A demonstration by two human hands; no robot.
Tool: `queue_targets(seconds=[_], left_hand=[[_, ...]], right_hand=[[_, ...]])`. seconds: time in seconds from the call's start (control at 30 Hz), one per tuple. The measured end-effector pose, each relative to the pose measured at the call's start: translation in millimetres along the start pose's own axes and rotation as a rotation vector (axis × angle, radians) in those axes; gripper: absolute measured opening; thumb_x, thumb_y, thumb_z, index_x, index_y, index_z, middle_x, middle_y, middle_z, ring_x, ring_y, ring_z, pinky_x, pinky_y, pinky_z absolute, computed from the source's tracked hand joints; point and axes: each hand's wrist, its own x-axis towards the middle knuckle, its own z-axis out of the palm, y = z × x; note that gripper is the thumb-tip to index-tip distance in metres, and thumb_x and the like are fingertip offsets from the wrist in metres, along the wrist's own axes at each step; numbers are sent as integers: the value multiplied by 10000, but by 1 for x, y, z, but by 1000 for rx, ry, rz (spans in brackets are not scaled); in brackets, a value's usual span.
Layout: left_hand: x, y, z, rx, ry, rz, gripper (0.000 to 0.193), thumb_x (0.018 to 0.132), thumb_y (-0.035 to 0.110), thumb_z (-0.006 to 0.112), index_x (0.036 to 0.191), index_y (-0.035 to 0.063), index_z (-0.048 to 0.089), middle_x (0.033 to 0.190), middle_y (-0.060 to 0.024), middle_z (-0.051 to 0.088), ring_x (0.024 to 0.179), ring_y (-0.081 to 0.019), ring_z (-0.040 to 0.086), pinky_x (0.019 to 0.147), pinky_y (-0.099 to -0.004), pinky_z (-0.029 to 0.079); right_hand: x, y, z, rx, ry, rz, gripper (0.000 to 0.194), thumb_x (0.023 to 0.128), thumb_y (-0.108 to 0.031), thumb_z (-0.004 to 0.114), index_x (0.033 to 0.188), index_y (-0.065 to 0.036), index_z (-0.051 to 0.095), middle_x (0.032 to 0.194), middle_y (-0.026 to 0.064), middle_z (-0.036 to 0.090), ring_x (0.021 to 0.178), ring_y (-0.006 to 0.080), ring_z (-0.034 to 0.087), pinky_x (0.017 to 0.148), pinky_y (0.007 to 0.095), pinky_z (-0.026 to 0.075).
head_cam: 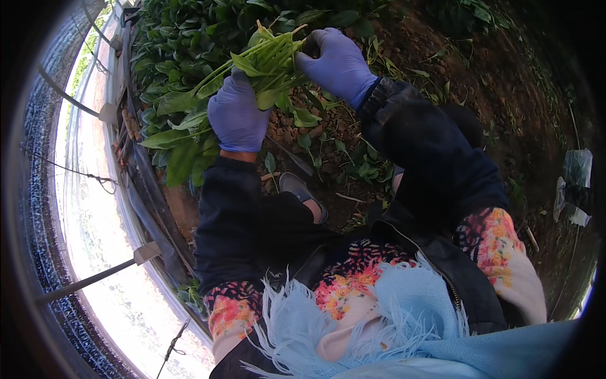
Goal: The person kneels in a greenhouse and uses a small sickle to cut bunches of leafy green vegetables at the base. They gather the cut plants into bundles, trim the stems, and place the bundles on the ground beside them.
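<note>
My left hand [241, 111], in a purple-blue glove, is closed around a bunch of leafy greens [279, 59] that looks like spinach. The pale stems and pinkish root ends point up and away from me, while broad leaves [182, 158] hang down on the left side of that hand. My right hand [334, 59], gloved alike with soiled fingertips, pinches the right edge of the bunch near the stem ends. Its fingertips are partly hidden by the stems. Both hands are held above the soil.
Dense leafy plants [170, 52] grow at the upper left. Loose leaves [364, 166] lie on brown soil [341, 128] near my shoe [300, 187]. A dark flat strip [293, 158], possibly a blade, is beside it. Translucent plastic sheeting [109, 227] with metal rods [85, 282] lines the left.
</note>
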Motion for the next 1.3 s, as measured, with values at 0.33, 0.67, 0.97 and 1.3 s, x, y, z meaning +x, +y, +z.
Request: queue_targets(seconds=[0.33,0.67,0.97,1.3], left_hand=[[-7,-9,3,26,-123,-138,689,720,443,874,1203,51,578,961,-131,703,794,-358,701,692,-464,554],[-5,-8,4,-22,-89,-16,771,735,459,865,1290,37,537,975,-143,719,811,-363,712,694,-443,564],[-4,-6,3,-50,-248,-214,827,738,490,856,1305,4,501,1022,-155,730,869,-368,724,748,-458,580],[-6,-8,6,-123,-303,-322,767,720,495,863,1247,12,584,1007,-166,732,908,-347,727,784,-443,579]], right_hand=[[25,26,-41,-117,187,-272,244,845,-291,747,954,-77,698,907,112,668,921,305,652,834,434,489],[23,29,-28,228,67,-31,218,984,-208,701,1099,-23,707,957,85,724,891,191,706,882,310,569],[-2,18,-17,-212,185,-582,393,867,-409,782,1036,-58,734,1042,119,686,1088,296,631,1087,508,377],[16,28,-33,504,-37,195,300,984,-293,720,1116,-27,677,1012,50,684,878,92,620,791,261,530]])
